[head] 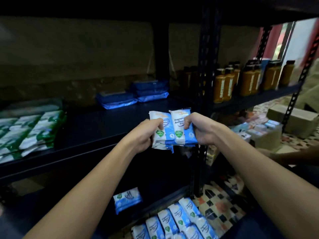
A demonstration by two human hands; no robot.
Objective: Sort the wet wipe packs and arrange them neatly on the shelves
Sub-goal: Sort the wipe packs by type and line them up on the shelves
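A: What do the hands hold?

B: White-and-blue wipe packs [172, 130], held upright over the dark shelf [96, 128]. The left hand [146, 135] curls round the left bunch, thumb across the front, fingers hidden behind. The right hand [200, 130] grips the right pack, thumb and fingertips pinched on its front edge.

A: Any fingers spread?

B: No, both hands are clamped on packs. The two bunches touch, the right one overlapping the left.

A: What lies on that shelf?

B: Green packs [32, 133] at the left, dark blue packs [133, 94] stacked at the back. Lower down, one light blue pack [127, 200] lies alone, and a row of white-and-blue ones [174, 221] sits at the bottom. Amber bottles [248, 78] stand on the right-hand rack.
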